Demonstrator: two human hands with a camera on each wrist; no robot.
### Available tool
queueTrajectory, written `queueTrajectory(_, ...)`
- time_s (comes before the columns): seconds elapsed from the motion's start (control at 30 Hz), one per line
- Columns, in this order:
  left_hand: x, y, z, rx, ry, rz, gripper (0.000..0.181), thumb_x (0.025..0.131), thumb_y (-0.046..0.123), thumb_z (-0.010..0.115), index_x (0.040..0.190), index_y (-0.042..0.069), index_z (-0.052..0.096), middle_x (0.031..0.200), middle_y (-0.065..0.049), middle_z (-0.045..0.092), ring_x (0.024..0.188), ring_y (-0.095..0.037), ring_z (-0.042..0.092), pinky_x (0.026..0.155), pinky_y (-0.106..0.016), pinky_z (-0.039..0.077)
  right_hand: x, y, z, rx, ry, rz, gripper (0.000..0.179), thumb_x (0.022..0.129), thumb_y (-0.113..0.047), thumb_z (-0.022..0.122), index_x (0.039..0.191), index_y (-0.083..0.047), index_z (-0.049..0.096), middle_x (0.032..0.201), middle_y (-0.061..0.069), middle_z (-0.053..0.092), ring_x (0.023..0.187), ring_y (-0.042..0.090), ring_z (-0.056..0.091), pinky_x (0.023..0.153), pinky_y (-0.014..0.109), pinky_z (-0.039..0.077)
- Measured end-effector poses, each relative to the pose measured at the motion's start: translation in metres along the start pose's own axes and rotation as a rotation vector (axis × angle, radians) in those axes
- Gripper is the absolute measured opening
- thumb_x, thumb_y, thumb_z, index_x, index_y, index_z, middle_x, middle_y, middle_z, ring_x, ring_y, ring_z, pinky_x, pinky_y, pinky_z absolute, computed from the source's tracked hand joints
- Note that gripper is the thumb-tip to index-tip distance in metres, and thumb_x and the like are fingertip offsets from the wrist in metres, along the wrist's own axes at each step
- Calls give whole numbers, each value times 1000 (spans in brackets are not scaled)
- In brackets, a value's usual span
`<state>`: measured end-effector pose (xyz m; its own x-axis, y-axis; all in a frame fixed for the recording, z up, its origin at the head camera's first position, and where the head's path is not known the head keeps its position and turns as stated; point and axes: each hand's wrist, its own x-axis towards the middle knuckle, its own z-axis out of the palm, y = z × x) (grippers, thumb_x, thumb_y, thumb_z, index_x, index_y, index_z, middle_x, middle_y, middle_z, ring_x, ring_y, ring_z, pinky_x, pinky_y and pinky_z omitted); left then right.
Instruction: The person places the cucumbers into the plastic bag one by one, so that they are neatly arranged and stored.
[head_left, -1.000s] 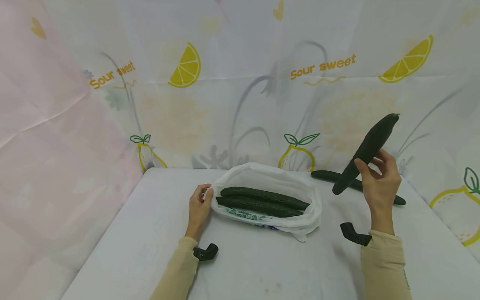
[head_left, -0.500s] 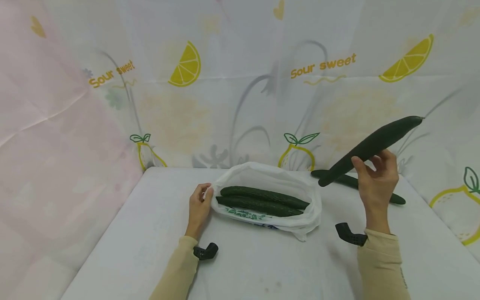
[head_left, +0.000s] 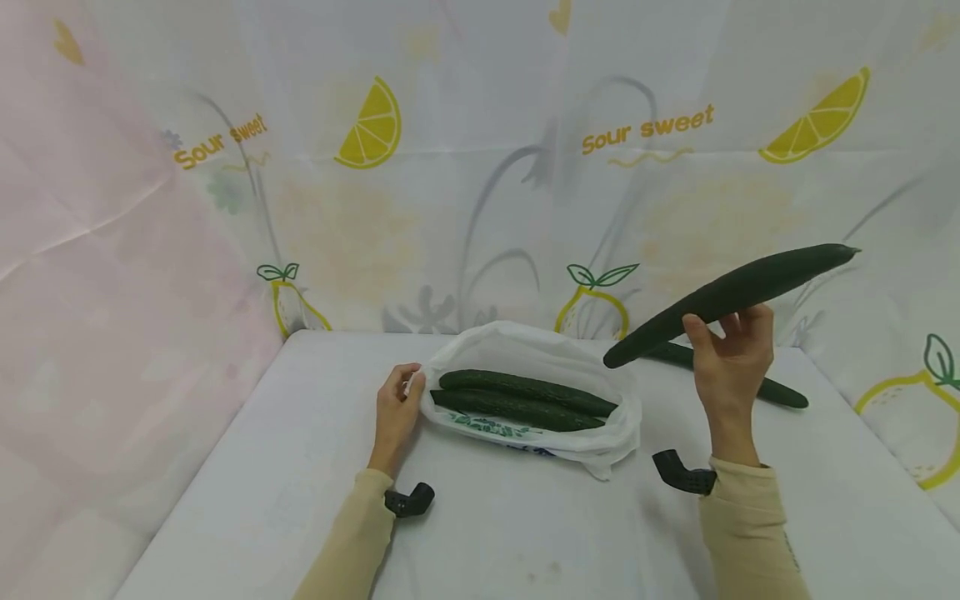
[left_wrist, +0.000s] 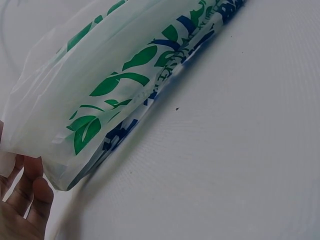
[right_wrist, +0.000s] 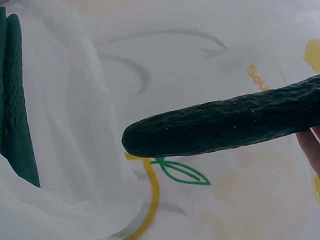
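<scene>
A dark green cucumber (head_left: 738, 287) is held aloft in my right hand (head_left: 731, 371), pinched between thumb and fingers. It tilts, its lower end pointing left near the right rim of a white plastic bag (head_left: 626, 442). My left hand (head_left: 396, 412) grips the bag's left edge; in the left wrist view the fingers (left_wrist: 42, 192) bend at the plastic. Inside the open bag, a rear cucumber (head_left: 525, 390) and a front cucumber (head_left: 513, 411) lie side by side. Another cucumber (head_left: 783, 394) rests on the table behind my right hand, which partly hides it.
The white table (head_left: 300, 467) reaches back to a hanging cloth (head_left: 465, 208) printed with lemons and lettering. Pinkish cloth (head_left: 112, 333) hangs along the left side. Each wrist carries a small black camera mount, the right mount (head_left: 678, 472) standing out over the table.
My right hand has moved left toward the bag, and its cucumber has turned from steep to nearer level. The left hand and the bag have stayed in place.
</scene>
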<state>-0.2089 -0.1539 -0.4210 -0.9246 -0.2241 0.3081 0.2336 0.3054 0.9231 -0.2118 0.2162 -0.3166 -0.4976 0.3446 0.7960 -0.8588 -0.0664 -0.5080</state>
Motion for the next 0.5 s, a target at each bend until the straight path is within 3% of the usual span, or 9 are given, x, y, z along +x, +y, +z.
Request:
queueTrajectory(0.07, 1, -4, 1, -6, 5, 7, 23, 95, 10, 55, 112, -5, 59, 106, -22, 63, 86, -6, 53, 73, -15, 40, -3, 2, 3, -27, -37, -4, 44, 73, 18, 66, 113, 11, 51, 102, 9, 58, 93, 20, 60, 78, 23, 54)
queueTrajectory(0.27, 11, -38, 7, -26, 38, 12, 23, 95, 15, 57, 112, 1, 61, 106, -18, 64, 86, -2, 53, 75, -15, 41, -12, 6, 11, -125, -131, -41, 45, 74, 18, 67, 114, 14, 48, 104, 3, 59, 93, 15, 61, 77, 19, 52)
queueTrajectory(0.4, 12, -40, 7, -17, 34, -7, 24, 95, 20, 56, 113, 4, 61, 107, -14, 65, 87, 0, 53, 77, -16, 41, -18, 5, 20, -183, -171, -21, 46, 73, 22, 65, 114, 16, 46, 106, -3, 59, 96, 12, 61, 77, 17, 51)
queueTrajectory(0.5, 10, -31, 5, -31, 18, -24, 25, 95, 19, 56, 114, 3, 61, 109, -15, 64, 88, 1, 53, 78, -17, 41, -22, 6, 26, -229, -201, 5, 49, 70, 25, 64, 114, 17, 45, 107, -7, 58, 99, 10, 61, 79, 17, 51)
